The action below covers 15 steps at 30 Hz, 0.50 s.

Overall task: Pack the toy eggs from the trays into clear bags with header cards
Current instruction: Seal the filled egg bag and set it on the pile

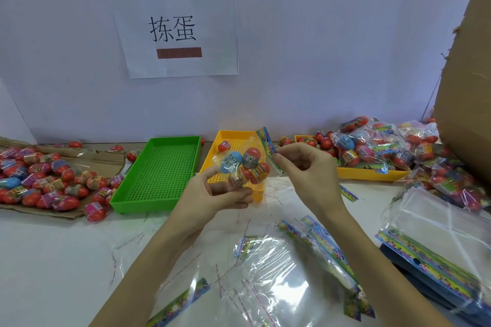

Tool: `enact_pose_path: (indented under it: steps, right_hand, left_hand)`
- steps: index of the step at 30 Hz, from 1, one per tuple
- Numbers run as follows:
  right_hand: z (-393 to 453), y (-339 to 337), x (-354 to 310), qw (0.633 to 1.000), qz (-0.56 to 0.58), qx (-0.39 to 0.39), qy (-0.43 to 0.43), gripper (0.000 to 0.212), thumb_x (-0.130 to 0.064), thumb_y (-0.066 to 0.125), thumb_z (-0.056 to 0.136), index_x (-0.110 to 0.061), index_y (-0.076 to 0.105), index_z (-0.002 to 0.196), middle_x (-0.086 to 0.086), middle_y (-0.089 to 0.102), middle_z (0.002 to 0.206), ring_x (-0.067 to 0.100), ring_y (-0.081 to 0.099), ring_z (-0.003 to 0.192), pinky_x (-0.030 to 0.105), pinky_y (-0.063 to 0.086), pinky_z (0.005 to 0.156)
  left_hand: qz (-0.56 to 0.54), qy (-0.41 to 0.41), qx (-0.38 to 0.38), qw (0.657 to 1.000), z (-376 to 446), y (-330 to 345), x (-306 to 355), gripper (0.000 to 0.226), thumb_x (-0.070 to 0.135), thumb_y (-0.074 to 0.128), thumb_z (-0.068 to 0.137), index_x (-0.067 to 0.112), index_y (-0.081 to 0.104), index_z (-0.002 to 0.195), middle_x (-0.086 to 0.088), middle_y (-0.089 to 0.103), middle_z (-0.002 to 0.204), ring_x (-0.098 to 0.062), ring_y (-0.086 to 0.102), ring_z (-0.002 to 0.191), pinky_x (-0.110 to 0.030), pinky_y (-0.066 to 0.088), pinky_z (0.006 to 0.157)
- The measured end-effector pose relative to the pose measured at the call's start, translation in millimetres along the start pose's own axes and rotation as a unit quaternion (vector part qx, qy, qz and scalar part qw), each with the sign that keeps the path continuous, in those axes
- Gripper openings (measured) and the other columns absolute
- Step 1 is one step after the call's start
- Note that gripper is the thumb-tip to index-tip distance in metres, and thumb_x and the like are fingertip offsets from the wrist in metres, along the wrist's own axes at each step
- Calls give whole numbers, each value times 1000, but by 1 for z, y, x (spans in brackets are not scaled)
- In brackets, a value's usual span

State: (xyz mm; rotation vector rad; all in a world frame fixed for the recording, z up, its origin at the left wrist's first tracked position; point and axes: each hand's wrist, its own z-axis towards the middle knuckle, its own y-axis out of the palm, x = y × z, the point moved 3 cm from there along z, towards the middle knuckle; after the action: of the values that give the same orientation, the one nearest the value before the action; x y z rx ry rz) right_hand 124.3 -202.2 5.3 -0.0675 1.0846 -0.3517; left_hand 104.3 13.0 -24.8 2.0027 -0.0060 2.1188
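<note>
Both hands are working just above the yellow tray (212,151): the left hand (212,200) is gripping a clear bag (243,164) of toy eggs, the right hand (305,164) is pinching its header card (267,145).

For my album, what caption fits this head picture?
Left hand holds a bag of toy eggs; right hand pinches its header card.

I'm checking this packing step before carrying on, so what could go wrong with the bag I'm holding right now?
The left hand cups the filled bag from below, while the right hand pinches only its header card. The eggs might spill if the flap isn't sealed. A dropped bag could land in the yellow tray and need repacking.
</note>
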Motion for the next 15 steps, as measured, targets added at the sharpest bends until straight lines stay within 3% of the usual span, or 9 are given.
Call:
enact_pose_path:
  steps: [3, 5, 6, 8, 9, 10, 12, 14, 15]
  right_hand:
    - [-4, 8, 6, 992, -15, -51, 112, 50, -48, 67, 93, -23, 55, 135, -8, 68, 114, 3, 69, 91, 26, 62, 77]
    - [-8, 18, 8, 968, 48, -112, 219, 81, -63, 58, 91, -18, 35, 154, 2, 62, 132, 10, 72, 98, 25, 61, 85]
    - [-9, 23, 6, 952, 98, -132, 259, 87, -67, 56, 88, -13, 36, 153, 9, 64, 130, 16, 74, 99, 32, 60, 92]
    - [-8, 27, 1, 919, 208, -133, 306, 80, -67, 54, 87, -5, 54, 137, 17, 72, 115, 24, 76, 98, 39, 60, 95]
    - [-7, 26, -1, 910, 246, -123, 310, 68, -64, 54, 91, -6, 61, 126, 15, 77, 104, 23, 77, 94, 34, 61, 89]
    - [-7, 23, -4, 912, 256, -121, 298, 57, -58, 55, 95, -7, 65, 118, 10, 79, 95, 19, 77, 91, 27, 62, 82]
    - [-8, 19, -6, 932, 226, -149, 242, 41, -44, 60, 100, -7, 71, 114, 4, 80, 100, 17, 75, 98, 20, 59, 79]
    - [-11, 15, -3, 937, 226, -158, 214, 24, -25, 67, 99, -9, 73, 115, 7, 78, 110, 22, 73, 107, 32, 61, 89]
    - [-11, 13, -1, 939, 230, -146, 212, 21, -17, 68, 98, -8, 72, 116, 9, 77, 111, 25, 73, 107, 39, 61, 91]
  left_hand:
    - [145, 117, 90, 978, -1, -3, 3, 47, -9, 83, 81, 18, 71, 117, -7, 82, 89, -27, 80, 84, -41, 65, 82]
    - [255, 203, 151, 933, -4, -6, 7, 46, -5, 85, 80, 28, 73, 109, 10, 80, 87, -7, 78, 80, -28, 63, 81]
    - [306, 247, 163, 905, -6, -6, 10, 46, -3, 86, 80, 31, 72, 109, 18, 78, 90, 1, 75, 80, -18, 60, 79]
    - [392, 322, 159, 847, -10, -3, 12, 45, -3, 83, 84, 27, 74, 117, 22, 74, 100, 2, 72, 87, -9, 54, 80]
    - [427, 351, 148, 820, -11, -1, 12, 45, -6, 80, 85, 21, 75, 122, 17, 75, 106, 0, 70, 90, -9, 53, 82]
    - [454, 375, 135, 796, -13, 2, 12, 47, -8, 78, 85, 16, 75, 126, 11, 74, 110, -2, 68, 91, -11, 53, 84]
    - [486, 414, 112, 761, -14, 7, 10, 47, -10, 78, 86, 11, 74, 127, 1, 72, 113, -6, 66, 94, -14, 53, 86]
    - [490, 425, 77, 758, -13, 11, 9, 45, -9, 79, 85, 10, 74, 127, -4, 66, 118, -5, 62, 99, -13, 50, 91]
    - [477, 411, 60, 775, -11, 13, 8, 49, -10, 78, 85, 12, 73, 129, -5, 62, 122, -4, 61, 101, -11, 49, 93]
